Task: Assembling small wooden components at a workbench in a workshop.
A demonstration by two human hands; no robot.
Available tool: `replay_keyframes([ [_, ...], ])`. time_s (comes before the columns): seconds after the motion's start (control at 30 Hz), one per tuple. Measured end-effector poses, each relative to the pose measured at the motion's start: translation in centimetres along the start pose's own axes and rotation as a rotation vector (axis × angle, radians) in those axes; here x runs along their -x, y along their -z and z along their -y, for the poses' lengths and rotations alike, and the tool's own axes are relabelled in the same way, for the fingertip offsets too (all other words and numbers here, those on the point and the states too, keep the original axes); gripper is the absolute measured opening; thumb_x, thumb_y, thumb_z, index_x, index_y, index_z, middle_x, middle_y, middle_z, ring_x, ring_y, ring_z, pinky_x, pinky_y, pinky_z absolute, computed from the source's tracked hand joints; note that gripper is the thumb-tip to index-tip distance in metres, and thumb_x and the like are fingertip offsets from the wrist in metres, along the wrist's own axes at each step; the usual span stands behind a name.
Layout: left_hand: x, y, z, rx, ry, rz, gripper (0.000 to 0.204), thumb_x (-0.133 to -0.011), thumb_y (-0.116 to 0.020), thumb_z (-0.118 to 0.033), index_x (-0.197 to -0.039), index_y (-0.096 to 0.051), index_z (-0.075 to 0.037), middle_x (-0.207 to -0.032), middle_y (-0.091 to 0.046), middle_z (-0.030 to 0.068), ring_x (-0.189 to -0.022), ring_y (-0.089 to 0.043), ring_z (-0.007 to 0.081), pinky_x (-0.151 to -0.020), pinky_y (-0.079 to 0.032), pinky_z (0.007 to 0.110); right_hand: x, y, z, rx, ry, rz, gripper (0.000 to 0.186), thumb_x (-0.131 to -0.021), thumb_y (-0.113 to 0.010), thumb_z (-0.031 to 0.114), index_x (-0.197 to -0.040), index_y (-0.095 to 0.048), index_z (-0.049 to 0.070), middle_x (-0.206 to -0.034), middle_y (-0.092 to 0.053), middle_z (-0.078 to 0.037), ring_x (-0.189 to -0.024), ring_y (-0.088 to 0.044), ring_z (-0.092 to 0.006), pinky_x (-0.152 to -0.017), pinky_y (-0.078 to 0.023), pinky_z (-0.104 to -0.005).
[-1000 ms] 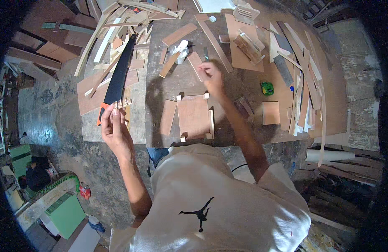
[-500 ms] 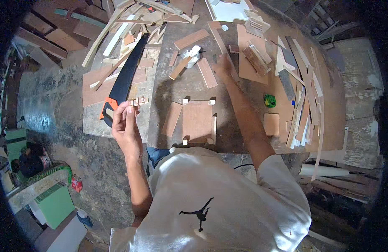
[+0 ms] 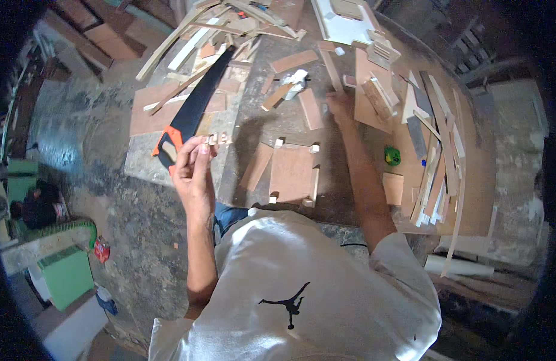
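My left hand (image 3: pixel 195 171) is raised over the left part of the bench. Its thumb and fingers pinch a small notched wooden piece (image 3: pixel 216 139), pale with reddish-brown parts. Just beyond lies a handsaw (image 3: pixel 196 99) with a black blade and orange handle. My right hand (image 3: pixel 340 105) reaches far across the bench, over the near end of a long thin wooden strip (image 3: pixel 331 69); its fingers are too dim and blurred to show a grip. Nearest me lies a square wooden panel (image 3: pixel 291 174) with pale blocks at its corners.
Wood scraps (image 3: pixel 196 45) pile up at the far left, and thin strips (image 3: pixel 437 156) along the right. A green tape measure (image 3: pixel 392 156) lies right of my right forearm. A flat board (image 3: pixel 299 112) and a stick (image 3: pixel 276 97) by a crumpled white item (image 3: pixel 297 78) lie mid-bench.
The whole view has shifted, with the bench now a little further right in it. My left hand still pinches the wooden piece. My right hand remains by the long strip, slightly nearer me.
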State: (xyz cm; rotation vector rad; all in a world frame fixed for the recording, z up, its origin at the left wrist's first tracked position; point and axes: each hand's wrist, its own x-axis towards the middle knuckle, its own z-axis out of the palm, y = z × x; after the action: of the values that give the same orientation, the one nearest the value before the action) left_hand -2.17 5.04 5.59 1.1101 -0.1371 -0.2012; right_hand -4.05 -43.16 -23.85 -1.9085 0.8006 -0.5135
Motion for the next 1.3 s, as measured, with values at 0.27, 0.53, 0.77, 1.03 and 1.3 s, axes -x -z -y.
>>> replay_keyframes([
  [0.27,1.1,-0.3,-2.0,0.174,0.023,0.064,0.023,-0.096,-0.060,-0.009,-0.117,-0.060,0.001,-0.108,-0.065,0.0090,-0.096,-0.061,0.0139,-0.089,-0.048,0.029,11.7,4.9,21.0,-0.079,0.032,0.303,0.017,-0.095,-0.064,0.016,-0.104,-0.056,0.005,-0.092,-0.065,-0.003,-0.086,-0.059,-0.0113,-0.080,-0.046,-0.0245],
  [0.53,2.0,-0.3,-4.0,0.211,0.040,0.093,0.023,-0.097,-0.059,-0.010,-0.117,-0.059,0.001,-0.109,-0.065,0.0098,-0.097,-0.062,0.0152,-0.089,-0.049,0.030,20.4,5.4,35.4,-0.167,0.127,0.660,0.017,-0.100,-0.055,0.012,-0.113,-0.052,0.002,-0.095,-0.060,-0.005,-0.084,-0.054,-0.0114,-0.082,-0.044,-0.0266],
  [0.77,2.9,-0.1,-4.6,0.158,-0.031,0.068,0.024,-0.097,-0.059,-0.010,-0.118,-0.058,0.003,-0.110,-0.065,0.0119,-0.099,-0.062,0.0155,-0.090,-0.051,0.031,23.5,4.4,39.6,-0.294,0.194,0.649,0.021,-0.097,-0.059,0.010,-0.116,-0.056,0.001,-0.099,-0.060,-0.005,-0.086,-0.055,-0.0116,-0.081,-0.045,-0.0268],
  [1.03,4.4,0.1,-5.7,-0.003,-0.217,0.038,0.024,-0.095,-0.059,-0.002,-0.119,-0.056,0.004,-0.111,-0.064,0.0135,-0.102,-0.063,0.0166,-0.092,-0.050,0.031,27.0,3.9,42.9,-0.083,0.610,0.389,0.021,-0.087,-0.069,0.005,-0.108,-0.070,0.008,-0.100,-0.070,-0.007,-0.091,-0.066,-0.0170,-0.087,-0.049,-0.0318],
  [1.3,4.9,-0.1,-5.5,-0.204,-0.500,0.036,0.024,-0.093,-0.058,0.005,-0.116,-0.053,0.004,-0.114,-0.060,0.0171,-0.104,-0.061,0.0198,-0.094,-0.049,0.032,28.2,4.0,43.2,0.163,1.066,0.143,0.031,-0.078,-0.074,0.006,-0.107,-0.072,0.014,-0.097,-0.068,-0.001,-0.084,-0.063,-0.0184,-0.079,-0.043,-0.0360],
])
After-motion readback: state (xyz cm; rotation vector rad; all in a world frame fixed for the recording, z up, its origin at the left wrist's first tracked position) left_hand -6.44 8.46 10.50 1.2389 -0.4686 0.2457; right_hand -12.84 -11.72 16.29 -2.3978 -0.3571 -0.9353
